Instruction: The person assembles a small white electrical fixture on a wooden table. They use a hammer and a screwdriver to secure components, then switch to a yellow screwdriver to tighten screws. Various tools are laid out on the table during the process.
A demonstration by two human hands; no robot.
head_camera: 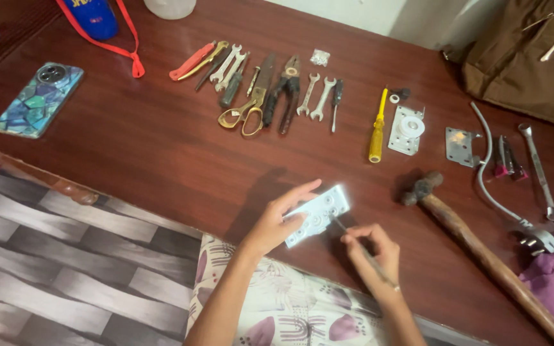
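Note:
My left hand (277,221) holds a small white metal plate (318,213) with several holes, tilted above the near edge of the wooden table (161,147). My right hand (374,251) is closed around a thin screwdriver (360,247) whose tip touches the plate's lower right side. Both hands hover just over the table's front edge.
A row of tools lies farther back: red-handled cutter (190,62), spanners (315,96), scissors (251,106), pliers (283,96), yellow screwdriver (377,128). A white bracket (407,130), a hammer (476,247), a phone (38,100) at the left and a brown bag (533,57) are also here.

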